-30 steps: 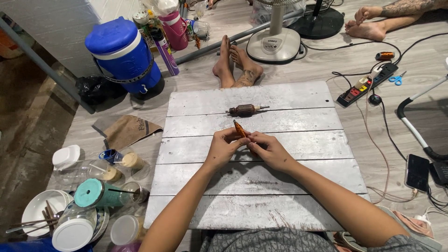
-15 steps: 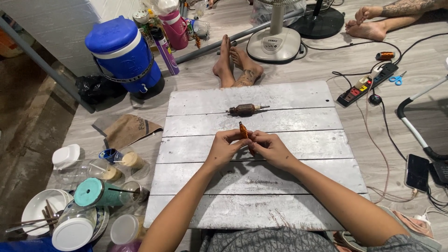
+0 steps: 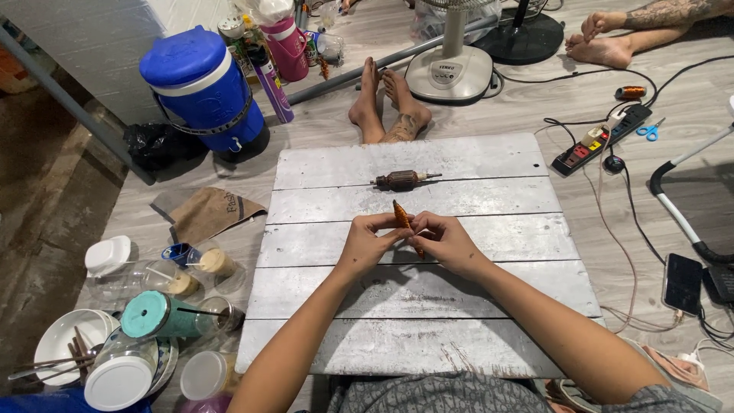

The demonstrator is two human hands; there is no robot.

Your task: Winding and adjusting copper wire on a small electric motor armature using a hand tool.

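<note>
both hands have slid a little toward the near side of the white plank board [image 3: 489,352] since a second ago, and the orange-brown strip [image 3: 406,226] stands more upright – its tip now points at the motor armature [image 3: 403,180] beyond. the left hand [image 3: 365,243] and right hand [image 3: 447,242] each pinch it narrowly between fingertips, just above the board – so the work looks to be still in the fingers, not on the armature.

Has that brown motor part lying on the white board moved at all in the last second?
No. The motor part lies on the same plank of the white board, just beyond both hands, left hand and right hand.

Fingers [image 3: 397,229] are covering the orange piece's [image 3: 401,213] lower half; at twelve o'clock the fan [image 3: 451,69] is running off-frame.
</note>
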